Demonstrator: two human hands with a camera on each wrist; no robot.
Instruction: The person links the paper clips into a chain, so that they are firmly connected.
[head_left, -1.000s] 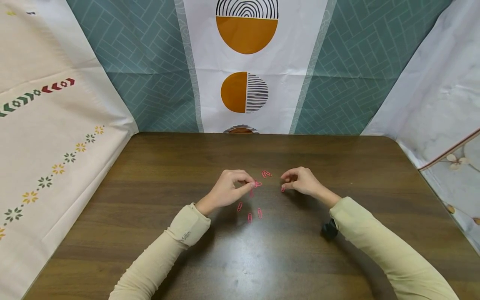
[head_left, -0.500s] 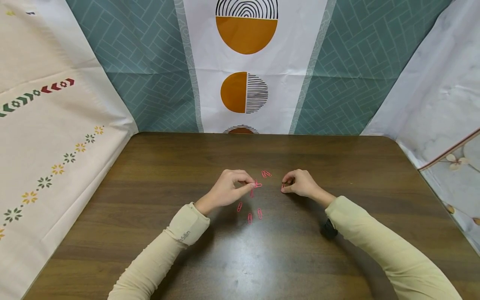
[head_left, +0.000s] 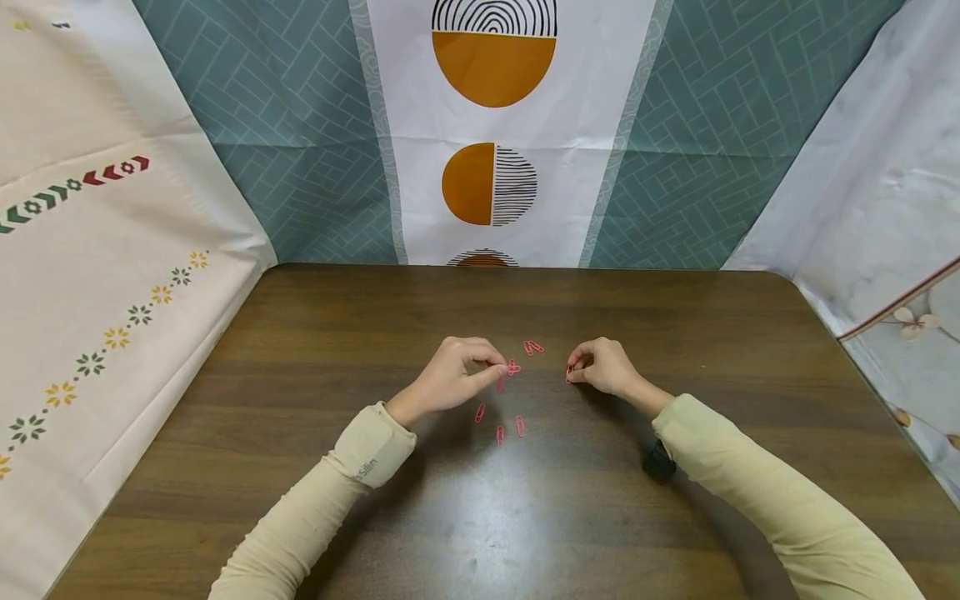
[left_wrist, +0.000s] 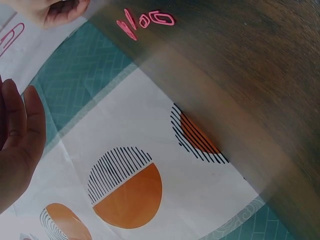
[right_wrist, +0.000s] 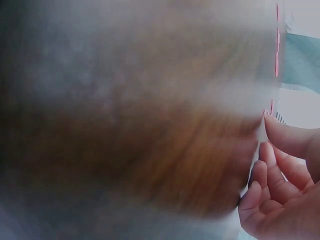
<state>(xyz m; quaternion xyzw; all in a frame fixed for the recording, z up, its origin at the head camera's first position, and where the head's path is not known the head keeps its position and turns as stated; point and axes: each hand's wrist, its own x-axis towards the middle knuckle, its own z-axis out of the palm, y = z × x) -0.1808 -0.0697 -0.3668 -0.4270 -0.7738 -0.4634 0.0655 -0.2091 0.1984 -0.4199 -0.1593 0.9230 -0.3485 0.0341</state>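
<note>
My left hand [head_left: 461, 371] pinches pink paper clips [head_left: 513, 367] between thumb and forefinger, one hanging below its fingertips. In the left wrist view a large clip shape [left_wrist: 12, 37] shows above the fingers of the left hand [left_wrist: 22, 125]. Across a small gap to the right, my right hand [head_left: 607, 367] pinches a single pink paper clip [head_left: 568, 375] low over the table. The right wrist view shows a pink clip [right_wrist: 266, 113] at that hand's thumb tip, with the other fingers curled beneath.
Behind the gap between the hands lie more pink paper clips [head_left: 533, 347]. Nearer the front are a slanted clip [head_left: 480, 412] and two upright ones, the left [head_left: 500, 435] and the right [head_left: 520, 427]. The brown wooden table [head_left: 337, 317] meets patterned cloths [head_left: 315, 167] behind.
My right fingers have closed together on the paper clip and moved it slightly to the right. The left hand has stayed nearly still, shifting a touch leftward with its clips.
</note>
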